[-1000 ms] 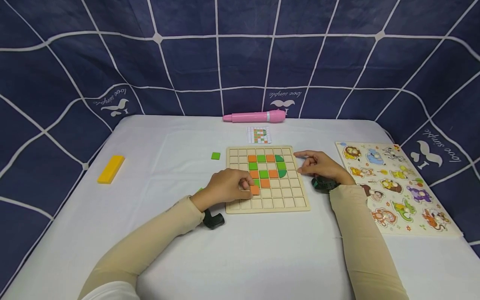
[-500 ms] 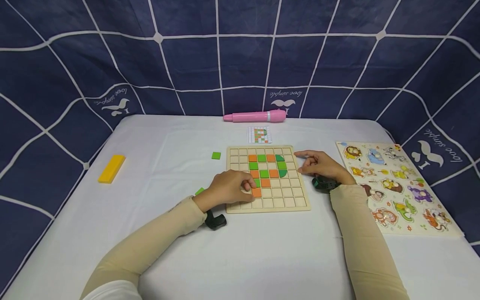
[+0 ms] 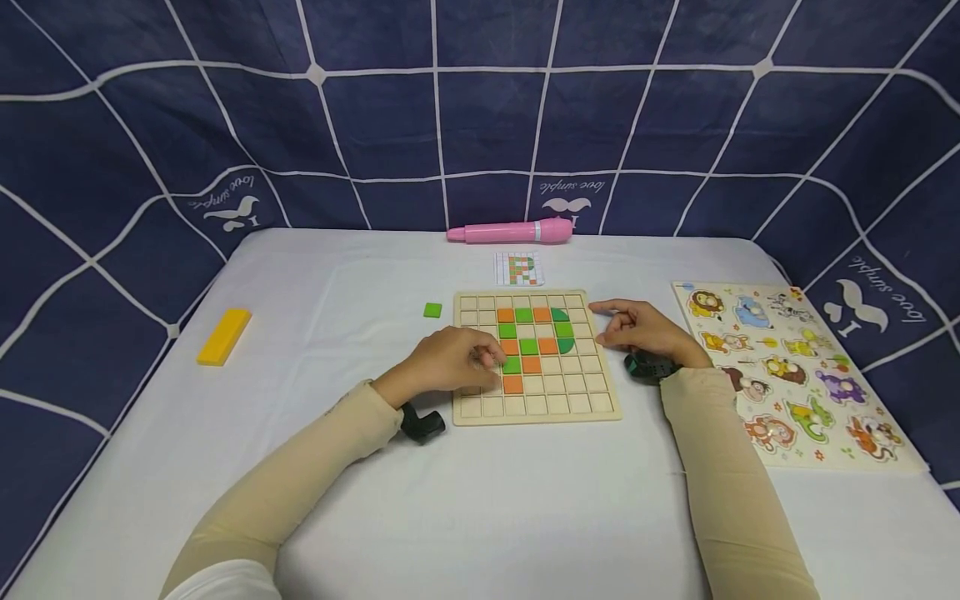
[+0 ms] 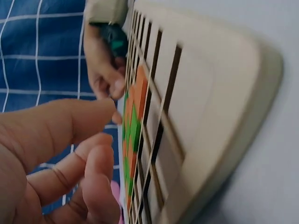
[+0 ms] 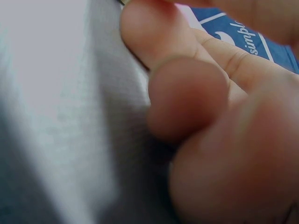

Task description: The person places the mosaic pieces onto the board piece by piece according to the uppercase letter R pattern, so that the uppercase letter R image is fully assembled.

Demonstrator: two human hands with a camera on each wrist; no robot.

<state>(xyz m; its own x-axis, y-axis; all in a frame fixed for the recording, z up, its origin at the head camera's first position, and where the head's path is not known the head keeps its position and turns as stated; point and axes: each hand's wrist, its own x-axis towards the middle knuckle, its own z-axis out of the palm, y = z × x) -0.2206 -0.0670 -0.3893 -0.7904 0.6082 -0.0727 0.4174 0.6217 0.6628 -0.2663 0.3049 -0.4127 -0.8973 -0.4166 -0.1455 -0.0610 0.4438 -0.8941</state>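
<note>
A wooden grid board (image 3: pixel 555 407) lies on the table, with orange and green square tiles and two rounded dark green tiles set in its cells. My left hand (image 3: pixel 454 358) hovers over the board's left part, fingers loosely bent and nothing between them. Just right of its thumb sits an orange tile (image 3: pixel 513 384), with a green tile (image 3: pixel 512 365) above it. In the left wrist view thumb and fingertips stand apart beside the tiles. At the board's right edge rests my right hand (image 3: pixel 639 328), forefinger stretched to the rim and thumb near it. It holds nothing visible.
One loose green tile (image 3: pixel 432 310) lies left of the board. Behind the board are a small pattern card (image 3: pixel 519 269) and a pink pen-shaped object (image 3: pixel 510 232). A yellow block (image 3: pixel 224 337) is far left, an animal puzzle board (image 3: pixel 802 375) at right.
My left hand has let go of the orange tile, which now lies in a cell, and has drawn back slightly up and left. The right hand has stayed put.
</note>
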